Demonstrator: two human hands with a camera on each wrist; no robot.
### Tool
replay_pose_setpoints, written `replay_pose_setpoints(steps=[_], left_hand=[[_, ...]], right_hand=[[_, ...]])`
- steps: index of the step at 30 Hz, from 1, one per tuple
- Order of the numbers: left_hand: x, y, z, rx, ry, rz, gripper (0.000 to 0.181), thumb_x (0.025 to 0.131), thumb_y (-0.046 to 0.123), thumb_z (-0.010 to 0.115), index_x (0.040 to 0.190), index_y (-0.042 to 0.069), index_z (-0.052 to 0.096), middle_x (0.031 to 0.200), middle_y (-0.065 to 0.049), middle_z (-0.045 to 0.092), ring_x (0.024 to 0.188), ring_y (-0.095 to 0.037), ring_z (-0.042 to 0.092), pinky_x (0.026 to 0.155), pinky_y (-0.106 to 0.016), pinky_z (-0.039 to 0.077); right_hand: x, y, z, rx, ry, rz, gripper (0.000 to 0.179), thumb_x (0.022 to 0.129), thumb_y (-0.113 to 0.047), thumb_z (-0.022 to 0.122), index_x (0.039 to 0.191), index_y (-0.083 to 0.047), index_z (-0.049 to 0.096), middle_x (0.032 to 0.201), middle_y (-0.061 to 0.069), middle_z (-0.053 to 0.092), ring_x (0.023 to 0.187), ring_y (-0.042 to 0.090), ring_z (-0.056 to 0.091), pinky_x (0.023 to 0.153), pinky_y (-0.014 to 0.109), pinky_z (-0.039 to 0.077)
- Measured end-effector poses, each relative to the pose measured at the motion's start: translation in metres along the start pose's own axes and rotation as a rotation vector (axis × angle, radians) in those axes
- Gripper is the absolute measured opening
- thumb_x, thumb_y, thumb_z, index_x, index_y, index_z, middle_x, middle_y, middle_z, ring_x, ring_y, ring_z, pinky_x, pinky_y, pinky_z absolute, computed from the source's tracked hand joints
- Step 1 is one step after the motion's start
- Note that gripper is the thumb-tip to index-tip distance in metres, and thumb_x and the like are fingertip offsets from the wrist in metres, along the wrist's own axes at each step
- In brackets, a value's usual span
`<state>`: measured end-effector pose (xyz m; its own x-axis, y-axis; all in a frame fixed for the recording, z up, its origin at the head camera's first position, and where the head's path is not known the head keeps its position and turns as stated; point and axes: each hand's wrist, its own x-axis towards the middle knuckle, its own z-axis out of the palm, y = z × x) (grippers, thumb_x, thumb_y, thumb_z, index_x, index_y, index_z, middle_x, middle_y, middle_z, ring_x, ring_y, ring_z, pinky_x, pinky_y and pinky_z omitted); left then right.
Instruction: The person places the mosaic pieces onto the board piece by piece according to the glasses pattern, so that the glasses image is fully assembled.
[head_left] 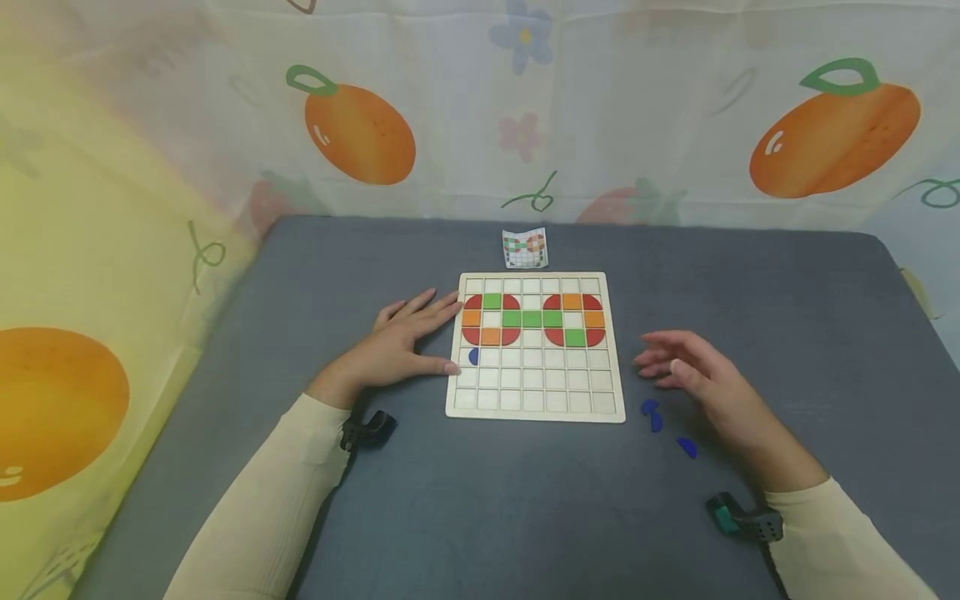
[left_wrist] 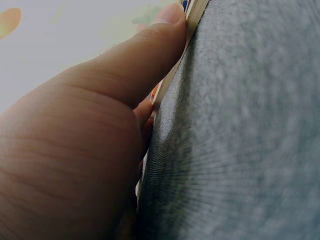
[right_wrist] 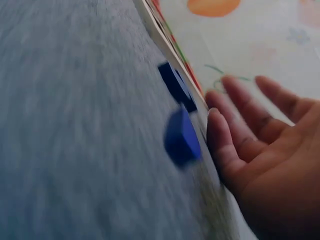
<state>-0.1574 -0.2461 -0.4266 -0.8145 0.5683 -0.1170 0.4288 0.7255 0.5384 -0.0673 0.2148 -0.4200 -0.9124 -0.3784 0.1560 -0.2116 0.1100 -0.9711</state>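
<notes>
A square wooden grid board (head_left: 536, 417) lies on the table, with red, green and orange pieces in its upper rows. One blue half-round piece (head_left: 474, 357) sits in a left-hand cell below them. My left hand (head_left: 397, 342) spreads along the board's left edge; its thumb (left_wrist: 150, 55) and fingertips touch the rim. To the right of the board, my right hand (head_left: 701, 371) is apart from it, fingers loosely bent and holding nothing. Three loose blue half-round pieces lie near that hand, among them one lower piece (head_left: 687, 447). Two blue pieces show in the right wrist view, the closer one (right_wrist: 182, 137) blurred.
A small printed card (head_left: 525, 248) with a coloured grid pattern lies behind the board. The grey cloth-covered table (head_left: 525, 508) runs back to a fruit-printed curtain (head_left: 450, 67). Each wrist carries a dark strapped device, such as the one on the right (head_left: 750, 521).
</notes>
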Motion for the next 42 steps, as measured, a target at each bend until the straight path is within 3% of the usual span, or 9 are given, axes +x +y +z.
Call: replay_pose_setpoints(steps=[4, 10, 16, 22, 32, 42], left_hand=[[0.0, 0.001, 0.0, 0.004, -0.002, -0.005, 0.104, 0.094, 0.063, 0.081, 0.175, 0.026, 0.029, 0.179, 0.011, 0.02, 0.166, -0.026, 0.002, 0.124, -0.061, 0.0], [0.0, 0.001, -0.001, 0.0, -0.001, 0.0, 0.103, 0.094, 0.062, 0.081, 0.175, 0.024, 0.029, 0.179, 0.009, 0.02, 0.166, -0.027, 0.002, 0.124, -0.061, 0.001], [0.0, 0.002, -0.001, 0.008, -0.008, -0.011, 0.104, 0.094, 0.062, 0.081, 0.175, 0.025, 0.028, 0.179, 0.011, 0.02, 0.166, -0.026, 0.002, 0.124, -0.061, 0.001], [0.0, 0.003, -0.001, 0.011, -0.008, -0.011, 0.104, 0.093, 0.061, 0.082, 0.175, 0.025, 0.029, 0.179, 0.011, 0.019, 0.166, -0.025, 0.001, 0.124, -0.061, 0.0], [0.0, 0.002, 0.0, 0.005, -0.006, -0.008, 0.104, 0.094, 0.061, 0.082, 0.175, 0.025, 0.029, 0.179, 0.01, 0.019, 0.166, -0.026, 0.002, 0.124, -0.061, 0.0], [0.0, 0.003, 0.0, 0.002, -0.004, -0.011, 0.104, 0.093, 0.062, 0.082, 0.175, 0.026, 0.029, 0.179, 0.012, 0.02, 0.166, -0.025, 0.002, 0.124, -0.061, 0.001]], right_hand=[[-0.008, 0.005, -0.005, -0.188, 0.002, 0.026, 0.042, 0.106, 0.003, 0.064, 0.148, 0.006, 0.056, 0.129, 0.017, 0.067, 0.114, 0.016, 0.066, 0.093, 0.019, 0.051], [-0.011, 0.008, -0.005, -0.378, 0.018, 0.066, 0.044, 0.096, -0.004, 0.085, 0.137, -0.003, 0.069, 0.125, 0.009, 0.071, 0.108, 0.015, 0.064, 0.088, 0.018, 0.049], [-0.011, 0.01, -0.006, -0.597, -0.011, -0.015, 0.029, 0.087, -0.01, 0.095, 0.11, -0.017, 0.079, 0.104, -0.008, 0.065, 0.087, 0.011, 0.055, 0.074, 0.026, 0.047], [-0.011, 0.012, -0.004, -0.618, -0.018, -0.086, 0.024, 0.088, -0.007, 0.093, 0.098, -0.023, 0.08, 0.094, -0.015, 0.061, 0.078, 0.006, 0.054, 0.067, 0.024, 0.044], [-0.01, 0.008, -0.005, -0.679, 0.013, -0.044, 0.023, 0.091, -0.004, 0.089, 0.109, -0.014, 0.08, 0.1, -0.01, 0.065, 0.08, 0.006, 0.057, 0.068, 0.026, 0.049], [-0.01, 0.005, -0.005, -0.748, 0.047, -0.024, 0.016, 0.091, -0.008, 0.091, 0.103, -0.013, 0.081, 0.098, -0.008, 0.063, 0.08, 0.009, 0.054, 0.068, 0.029, 0.047]])
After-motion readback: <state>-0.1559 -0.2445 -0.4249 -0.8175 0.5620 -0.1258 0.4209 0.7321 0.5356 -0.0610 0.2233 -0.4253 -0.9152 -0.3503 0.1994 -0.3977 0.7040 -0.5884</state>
